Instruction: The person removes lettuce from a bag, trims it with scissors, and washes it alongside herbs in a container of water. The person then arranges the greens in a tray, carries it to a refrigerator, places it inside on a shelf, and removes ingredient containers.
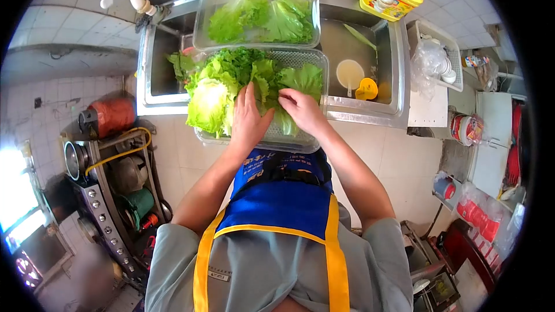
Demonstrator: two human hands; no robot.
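Note:
A clear plastic basket (295, 143) rests across the near edge of the metal sink, heaped with leafy lettuce (211, 95). My left hand (248, 117) lies on the lettuce with its fingers stretched out and the thumb apart. To its right, my right hand (302, 111) has its fingers bent at a lettuce leaf (303, 79), closed on the leaf's lower part. Just beyond the basket sits a clear rectangular container (315, 17) with more green leaves (289, 20) inside.
Both containers bridge the double sink (399, 69). Its right basin holds a white strainer (350, 72), a yellow scoop (366, 88) and a loose leaf (359, 36). Taps and a yellow bottle (393, 1) stand behind. A white basket (442, 52) is at the right.

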